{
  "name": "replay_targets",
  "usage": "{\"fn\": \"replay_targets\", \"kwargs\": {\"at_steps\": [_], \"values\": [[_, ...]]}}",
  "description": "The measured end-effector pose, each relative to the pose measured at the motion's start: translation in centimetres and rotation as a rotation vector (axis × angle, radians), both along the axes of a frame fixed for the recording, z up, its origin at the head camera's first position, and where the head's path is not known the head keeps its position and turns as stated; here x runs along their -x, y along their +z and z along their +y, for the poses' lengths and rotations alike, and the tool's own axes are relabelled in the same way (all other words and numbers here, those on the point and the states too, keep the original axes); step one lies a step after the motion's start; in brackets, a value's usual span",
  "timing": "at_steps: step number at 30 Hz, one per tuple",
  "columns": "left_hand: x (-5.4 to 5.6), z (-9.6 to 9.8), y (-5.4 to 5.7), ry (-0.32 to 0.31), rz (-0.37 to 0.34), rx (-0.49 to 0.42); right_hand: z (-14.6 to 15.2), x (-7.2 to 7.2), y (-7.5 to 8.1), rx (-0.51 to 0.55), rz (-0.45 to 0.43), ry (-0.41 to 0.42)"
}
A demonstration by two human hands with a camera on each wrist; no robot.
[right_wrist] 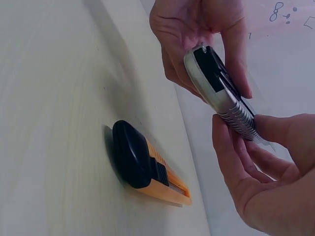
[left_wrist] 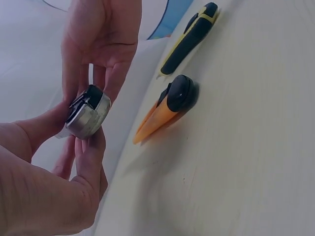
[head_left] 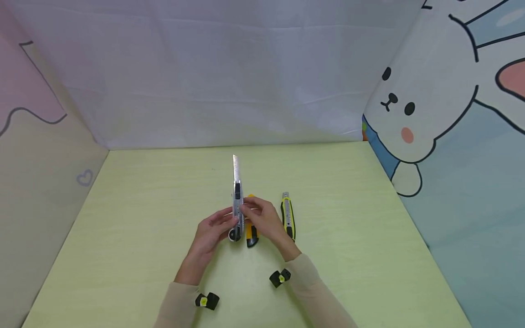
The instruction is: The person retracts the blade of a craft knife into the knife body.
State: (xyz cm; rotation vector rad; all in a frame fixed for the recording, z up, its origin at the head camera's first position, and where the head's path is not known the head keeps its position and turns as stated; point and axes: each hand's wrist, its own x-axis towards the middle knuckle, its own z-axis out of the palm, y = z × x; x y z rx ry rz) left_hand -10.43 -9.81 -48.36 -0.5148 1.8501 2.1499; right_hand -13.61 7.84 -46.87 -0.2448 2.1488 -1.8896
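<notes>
A silver metal utility knife [head_left: 237,196] is held above the table with its long blade out, pointing to the far side. My left hand [head_left: 209,233] grips its lower left side, thumb on top. From the right, my right hand [head_left: 264,218] pinches the body between thumb and fingers. The wrist views show the knife's rounded metal end [left_wrist: 89,118] with a black insert, held by both hands. Below it an orange utility knife [right_wrist: 150,167] with a black end lies on the table, partly covered by my right hand in the head view.
A yellow-and-black utility knife [head_left: 288,214] lies on the table to the right, its lower end next to my right wrist. The pale table [head_left: 164,196] meets a white cloth backdrop [head_left: 246,82] at its far edge. Printed cloth panels [head_left: 463,182] stand at the sides.
</notes>
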Motion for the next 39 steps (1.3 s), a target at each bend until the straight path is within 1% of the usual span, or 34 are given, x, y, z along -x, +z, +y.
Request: {"fn": "replay_targets", "kwargs": {"at_steps": [3, 8, 13, 22, 29, 39], "values": [[0.0, 0.2, 0.1, -0.01, 0.006, 0.036, 0.2, -0.1, -0.1, 0.02, 0.009, 0.008], [0.1, 0.2, 0.3, -0.047, 0.044, 0.111, 0.4, -0.2, -0.2, 0.041, 0.022, 0.016], [0.3, 0.4, 0.4, -0.045, 0.044, 0.163, 0.5, -0.3, -0.3, 0.049, 0.011, 0.019], [0.7, 0.5, 0.4, -0.01, 0.035, 0.144, 0.7, -0.4, -0.5, 0.038, 0.032, 0.024], [1.2, 0.5, 0.5, 0.002, 0.06, 0.125, 0.6, -0.5, -0.7, 0.047, 0.027, 0.032], [1.9, 0.7, 0.8, 0.043, 0.06, 0.137, 0.3, -0.7, -0.9, 0.021, 0.05, 0.045]]}}
